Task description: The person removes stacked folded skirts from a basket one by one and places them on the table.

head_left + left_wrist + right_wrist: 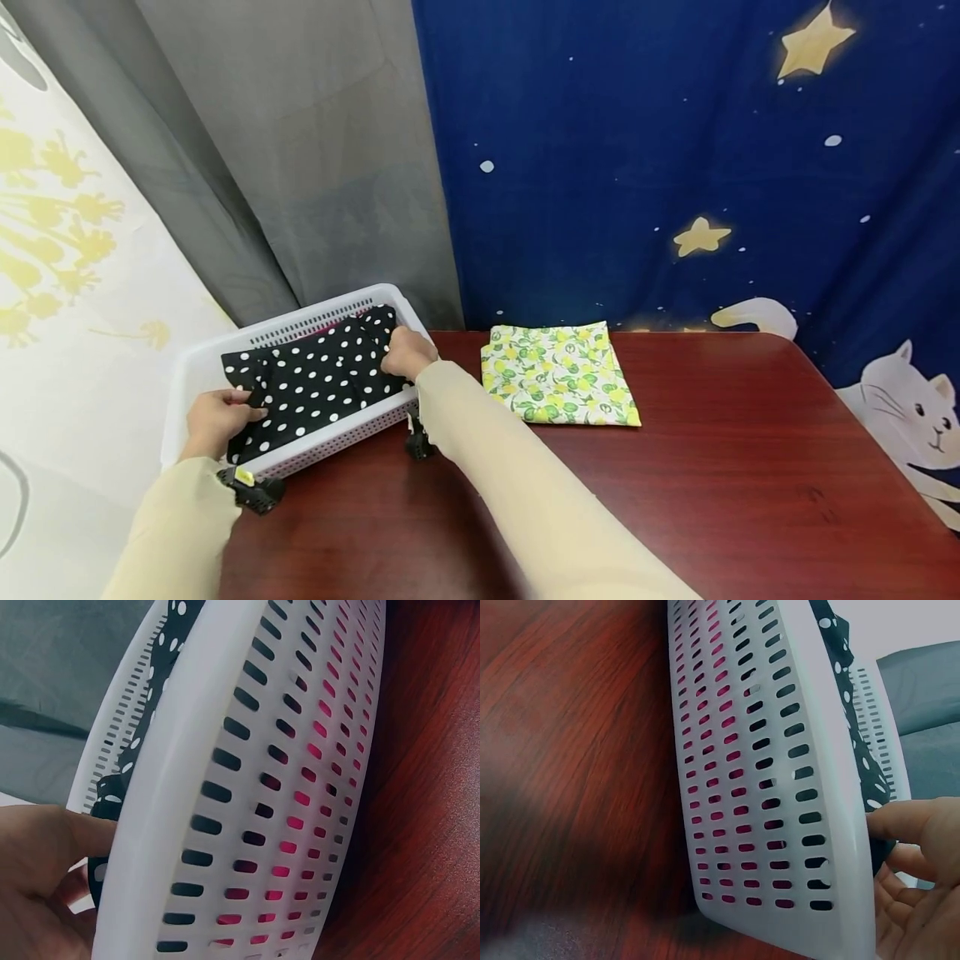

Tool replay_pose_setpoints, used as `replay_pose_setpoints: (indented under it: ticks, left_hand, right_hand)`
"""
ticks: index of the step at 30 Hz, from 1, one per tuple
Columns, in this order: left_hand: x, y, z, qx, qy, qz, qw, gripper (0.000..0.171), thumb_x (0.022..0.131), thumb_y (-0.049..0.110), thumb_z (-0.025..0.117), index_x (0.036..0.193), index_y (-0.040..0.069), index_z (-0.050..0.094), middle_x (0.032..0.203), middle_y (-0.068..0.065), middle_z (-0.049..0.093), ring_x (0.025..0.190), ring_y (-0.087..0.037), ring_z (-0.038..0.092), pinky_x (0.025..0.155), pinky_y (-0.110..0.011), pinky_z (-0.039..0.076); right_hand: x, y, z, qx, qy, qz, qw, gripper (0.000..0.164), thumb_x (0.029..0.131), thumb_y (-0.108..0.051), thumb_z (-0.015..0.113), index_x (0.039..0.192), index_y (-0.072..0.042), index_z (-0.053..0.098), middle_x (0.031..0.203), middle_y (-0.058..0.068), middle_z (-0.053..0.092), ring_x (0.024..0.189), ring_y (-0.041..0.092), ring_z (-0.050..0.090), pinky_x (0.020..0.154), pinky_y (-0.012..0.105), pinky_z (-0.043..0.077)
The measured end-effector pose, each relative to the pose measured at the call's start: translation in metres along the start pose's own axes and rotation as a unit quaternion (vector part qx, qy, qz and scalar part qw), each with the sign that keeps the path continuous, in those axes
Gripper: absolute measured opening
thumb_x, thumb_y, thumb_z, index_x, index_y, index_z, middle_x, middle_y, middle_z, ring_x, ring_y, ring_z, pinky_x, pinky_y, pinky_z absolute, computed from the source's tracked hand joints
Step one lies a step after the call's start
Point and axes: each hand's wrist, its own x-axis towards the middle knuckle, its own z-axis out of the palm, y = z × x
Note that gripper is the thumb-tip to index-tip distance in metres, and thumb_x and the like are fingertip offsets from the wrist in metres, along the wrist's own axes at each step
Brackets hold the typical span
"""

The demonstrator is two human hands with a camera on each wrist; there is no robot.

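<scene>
Currently, a black cloth with white polka dots (pixel 318 387) is held by both hands inside a white rectangular basket of perforated plastic (pixel 180 742), spread flat across most of its opening. Its left end is pinched between the thumb and fingers of the left hand (pixel 216 421), just inside the rim; its right end is likewise gripped by the right hand (pixel 407 352), near the opposite end. Something bright pink (pixel 274 894) is seen through the holes of the basket's side, though its form cannot be told. The basket is set at a slant on a glossy reddish-brown wooden table (pixel 712 475). Near it, to the right, a folded white cloth printed with yellow lemons and green leaves (pixel 558 375) is laid flat.
</scene>
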Motion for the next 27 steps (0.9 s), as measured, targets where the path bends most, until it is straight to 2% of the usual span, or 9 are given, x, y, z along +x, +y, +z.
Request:
replay_pose_setpoints:
  ticks: [4,7,10,13,15,17,21,22,27]
  left_hand:
    - [-0.001,0.0,-0.003,-0.002,0.014,0.012,0.9998,0.041,0.071,0.001,0.07,0.105,-0.017,0.056,0.106,-0.033,0.052,0.073,-0.02,0.049,0.054,-0.02,0.04]
    - [-0.002,0.0,-0.004,-0.003,0.022,0.017,0.9996,0.039,0.072,0.002,0.069,0.104,-0.016,0.057,0.106,-0.031,0.054,0.071,-0.015,0.048,0.053,-0.018,0.04]
    - [-0.002,0.0,-0.005,-0.01,0.033,0.021,0.9992,0.038,0.073,0.003,0.07,0.103,-0.016,0.058,0.097,-0.026,0.059,0.068,-0.01,0.047,0.052,-0.017,0.04]
    - [-0.002,-0.001,-0.007,-0.018,0.043,0.032,0.9984,0.036,0.073,0.002,0.07,0.101,-0.016,0.059,0.081,-0.013,0.063,0.06,-0.005,0.047,0.05,-0.017,0.041]
    - [-0.002,-0.001,-0.008,-0.026,0.047,0.042,0.9977,0.034,0.073,0.002,0.071,0.099,-0.017,0.059,0.072,-0.003,0.062,0.056,-0.001,0.046,0.048,-0.017,0.042]
    - [-0.001,0.0,-0.01,-0.03,0.051,0.051,0.997,0.034,0.073,0.002,0.071,0.098,-0.017,0.06,0.069,0.003,0.06,0.054,0.001,0.045,0.048,-0.017,0.041]
    - [0.0,0.001,-0.014,-0.023,0.06,0.062,0.996,0.034,0.073,0.004,0.072,0.098,-0.016,0.06,0.066,0.01,0.057,0.056,0.003,0.042,0.05,-0.015,0.039]
    - [0.0,0.001,-0.015,-0.02,0.061,0.063,0.9959,0.035,0.073,0.005,0.072,0.099,-0.015,0.06,0.065,0.011,0.056,0.056,0.004,0.042,0.05,-0.015,0.038]
    - [-0.003,0.006,-0.021,-0.03,0.067,0.071,0.9948,0.035,0.074,0.005,0.072,0.1,-0.016,0.06,0.058,0.02,0.052,0.054,0.004,0.043,0.048,-0.016,0.04]
  right_hand:
    - [0.002,0.004,0.002,0.027,0.01,-0.019,0.999,0.036,0.077,-0.018,0.066,0.054,-0.018,0.039,0.05,-0.004,0.036,0.048,0.012,0.039,0.042,0.026,0.033]
    - [0.003,0.007,0.003,0.054,0.022,-0.034,0.998,0.047,0.076,-0.016,0.067,0.05,-0.019,0.029,0.046,-0.005,0.023,0.046,0.012,0.032,0.043,0.026,0.029]
    - [0.003,0.01,0.003,0.082,0.034,-0.045,0.995,0.049,0.076,-0.016,0.069,0.048,-0.019,0.029,0.046,-0.006,0.021,0.048,0.011,0.032,0.045,0.026,0.029]
    - [0.002,0.012,0.003,0.104,0.039,-0.051,0.992,0.048,0.076,-0.016,0.07,0.048,-0.019,0.031,0.048,-0.006,0.024,0.051,0.011,0.034,0.046,0.026,0.03]
    - [0.001,0.013,0.002,0.115,0.043,-0.052,0.991,0.044,0.076,-0.017,0.072,0.05,-0.019,0.037,0.051,-0.007,0.032,0.054,0.009,0.037,0.048,0.025,0.031]
    - [0.001,0.014,0.001,0.121,0.047,-0.052,0.99,0.033,0.075,-0.018,0.073,0.054,-0.019,0.047,0.059,-0.009,0.044,0.059,0.008,0.042,0.05,0.025,0.034]
    - [-0.001,0.016,-0.002,0.133,0.051,-0.054,0.988,0.007,0.075,-0.019,0.074,0.073,-0.019,0.068,0.083,-0.009,0.064,0.07,0.009,0.055,0.056,0.027,0.042]
    - [-0.001,0.016,-0.004,0.137,0.052,-0.055,0.988,0.005,0.075,-0.02,0.074,0.078,-0.019,0.07,0.085,-0.008,0.066,0.072,0.01,0.056,0.057,0.027,0.043]
    - [-0.004,0.016,-0.011,0.165,0.06,-0.069,0.982,0.021,0.075,-0.019,0.075,0.096,-0.02,0.072,0.086,-0.009,0.066,0.067,0.008,0.057,0.056,0.026,0.043]
